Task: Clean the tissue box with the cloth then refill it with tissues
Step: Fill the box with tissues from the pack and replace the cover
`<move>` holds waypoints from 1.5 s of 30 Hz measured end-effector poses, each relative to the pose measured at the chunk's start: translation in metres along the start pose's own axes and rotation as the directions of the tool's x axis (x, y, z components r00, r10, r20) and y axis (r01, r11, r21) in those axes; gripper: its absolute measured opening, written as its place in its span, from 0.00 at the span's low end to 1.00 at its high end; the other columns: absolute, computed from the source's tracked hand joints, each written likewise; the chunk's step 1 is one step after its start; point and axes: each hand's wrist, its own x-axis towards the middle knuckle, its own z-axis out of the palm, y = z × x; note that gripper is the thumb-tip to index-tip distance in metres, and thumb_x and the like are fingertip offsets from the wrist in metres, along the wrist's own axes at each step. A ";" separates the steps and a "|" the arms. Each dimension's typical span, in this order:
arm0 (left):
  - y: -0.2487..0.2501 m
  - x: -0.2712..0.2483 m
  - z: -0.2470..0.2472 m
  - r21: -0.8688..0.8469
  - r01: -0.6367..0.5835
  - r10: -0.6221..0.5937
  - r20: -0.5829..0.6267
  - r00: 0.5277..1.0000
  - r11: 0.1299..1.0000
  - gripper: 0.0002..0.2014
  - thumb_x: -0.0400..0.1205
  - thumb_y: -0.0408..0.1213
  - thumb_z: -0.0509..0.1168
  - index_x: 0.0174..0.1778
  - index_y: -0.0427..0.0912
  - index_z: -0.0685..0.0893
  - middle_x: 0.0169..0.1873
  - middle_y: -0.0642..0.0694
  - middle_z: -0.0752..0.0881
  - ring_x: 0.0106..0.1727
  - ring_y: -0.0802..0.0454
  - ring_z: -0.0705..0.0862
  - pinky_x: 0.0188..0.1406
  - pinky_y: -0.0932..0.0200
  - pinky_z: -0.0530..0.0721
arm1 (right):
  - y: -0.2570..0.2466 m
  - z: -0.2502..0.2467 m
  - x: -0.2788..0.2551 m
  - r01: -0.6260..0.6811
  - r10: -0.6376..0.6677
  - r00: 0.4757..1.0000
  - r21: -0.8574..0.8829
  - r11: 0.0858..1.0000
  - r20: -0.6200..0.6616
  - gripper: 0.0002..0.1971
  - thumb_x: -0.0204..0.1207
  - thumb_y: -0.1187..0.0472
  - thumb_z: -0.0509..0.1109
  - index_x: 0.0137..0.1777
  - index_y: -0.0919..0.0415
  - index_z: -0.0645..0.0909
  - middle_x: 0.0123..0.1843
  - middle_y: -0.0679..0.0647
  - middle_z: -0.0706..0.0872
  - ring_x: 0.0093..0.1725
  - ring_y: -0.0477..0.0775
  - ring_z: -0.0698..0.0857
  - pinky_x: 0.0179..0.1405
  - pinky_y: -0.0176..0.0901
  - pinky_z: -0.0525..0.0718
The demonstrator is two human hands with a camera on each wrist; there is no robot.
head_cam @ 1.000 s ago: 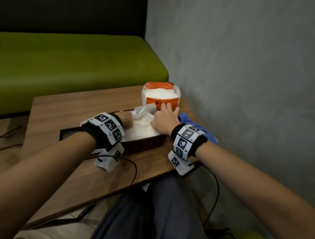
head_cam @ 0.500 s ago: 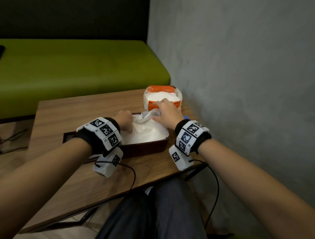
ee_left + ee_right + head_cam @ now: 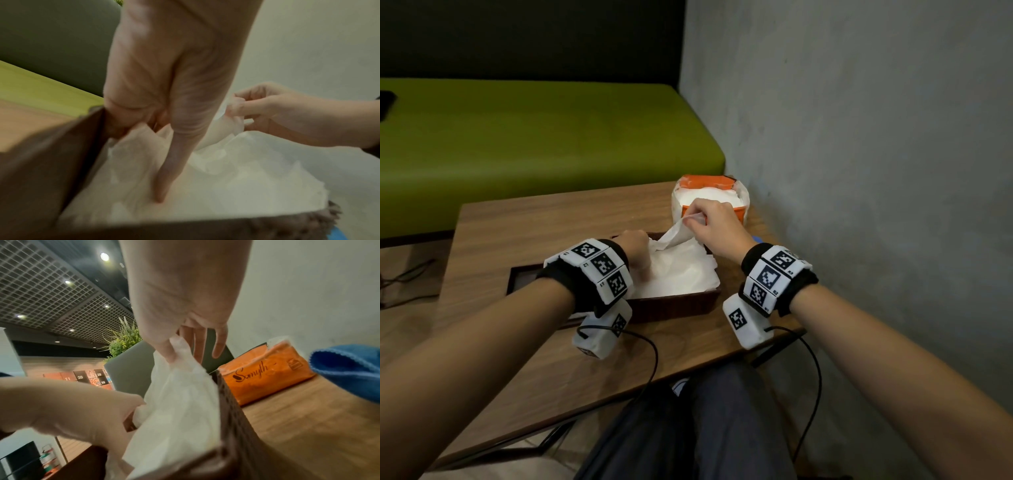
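Observation:
The brown tissue box (image 3: 674, 305) lies open on the table, filled with a stack of white tissues (image 3: 685, 274). My left hand (image 3: 637, 248) reaches down into the box's left end; its thumb (image 3: 164, 186) presses on the stack while the fingers (image 3: 117, 125) go down beside the box wall (image 3: 51, 162). My right hand (image 3: 709, 222) pinches a corner of the top tissue (image 3: 674, 233) between thumb and forefinger and holds it lifted above the stack. The right wrist view shows that sheet (image 3: 180, 402) hanging from the fingertips (image 3: 172, 352).
An opened orange tissue pack (image 3: 709, 192) stands just behind the box. The blue cloth (image 3: 349, 369) lies to the box's right, by the grey wall (image 3: 859, 171). Beyond the wooden table (image 3: 534, 233) runs a green bench (image 3: 534, 137). Wrist-camera cables (image 3: 650, 359) trail over the front edge.
My right hand, earlier lying on the stack, has pinched the top tissue and lifted it toward the orange pack. The left hand has stayed in the box's left end.

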 end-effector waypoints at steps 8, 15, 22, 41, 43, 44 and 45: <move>0.001 0.002 0.001 0.053 -0.009 0.002 0.124 0.992 0.999 0.24 0.73 0.41 0.72 0.63 0.34 0.79 0.49 0.43 0.81 0.48 0.49 0.77 0.47 0.59 0.73 | -0.003 -0.005 0.001 -0.085 0.146 0.958 0.242 0.967 -0.246 0.06 0.83 0.65 0.55 0.45 0.66 0.69 0.31 0.49 0.69 0.32 0.46 0.70 0.31 0.40 0.64; -0.002 -0.007 -0.013 -0.086 -0.045 0.055 0.123 0.991 0.995 0.24 0.72 0.44 0.74 0.61 0.36 0.79 0.55 0.41 0.84 0.56 0.43 0.81 0.52 0.56 0.77 | -0.019 -0.026 0.015 0.033 0.021 0.922 0.131 0.991 -0.386 0.08 0.81 0.62 0.60 0.51 0.68 0.75 0.41 0.57 0.79 0.39 0.52 0.78 0.36 0.40 0.72; -0.029 -0.028 -0.068 -0.644 -0.255 0.276 -0.070 0.959 0.721 0.34 0.66 0.42 0.75 0.68 0.43 0.72 0.63 0.49 0.79 0.66 0.52 0.76 0.73 0.49 0.71 | -0.032 -0.039 0.017 0.044 0.009 0.952 0.167 0.985 -0.306 0.07 0.79 0.64 0.61 0.40 0.64 0.74 0.36 0.57 0.78 0.39 0.56 0.77 0.38 0.46 0.71; -0.052 -0.022 -0.047 -0.852 -0.279 0.304 -0.149 0.941 0.443 0.06 0.73 0.33 0.71 0.45 0.45 0.88 0.27 0.53 0.90 0.25 0.60 0.85 0.22 0.70 0.82 | -0.007 -0.029 0.008 -0.169 0.184 0.983 0.417 0.893 0.003 0.12 0.67 0.73 0.71 0.52 0.72 0.82 0.46 0.64 0.87 0.46 0.59 0.86 0.46 0.52 0.85; -0.050 -0.016 -0.036 -0.756 -0.274 0.263 -0.140 0.955 0.594 0.09 0.76 0.29 0.69 0.52 0.39 0.85 0.32 0.48 0.88 0.29 0.55 0.82 0.20 0.70 0.80 | -0.002 -0.020 0.006 -0.191 0.175 0.980 0.220 0.957 0.091 0.05 0.65 0.74 0.70 0.40 0.71 0.80 0.36 0.60 0.82 0.38 0.56 0.81 0.35 0.48 0.79; -0.049 -0.014 -0.030 -0.721 -0.274 0.250 -0.143 0.958 0.636 0.09 0.76 0.28 0.69 0.51 0.36 0.85 0.35 0.45 0.86 0.31 0.53 0.82 0.21 0.71 0.81 | 0.001 -0.015 0.005 -0.187 0.173 0.980 0.147 0.971 0.102 0.04 0.64 0.74 0.69 0.34 0.67 0.77 0.32 0.58 0.78 0.35 0.55 0.78 0.32 0.46 0.74; -0.047 -0.012 -0.024 -0.702 -0.270 0.241 -0.143 0.960 0.659 0.07 0.75 0.26 0.69 0.48 0.35 0.85 0.36 0.43 0.86 0.33 0.53 0.82 0.22 0.71 0.83 | 0.005 -0.011 0.005 -0.170 0.161 0.983 0.110 0.979 0.087 0.06 0.65 0.74 0.68 0.32 0.64 0.75 0.30 0.56 0.77 0.35 0.54 0.77 0.31 0.44 0.71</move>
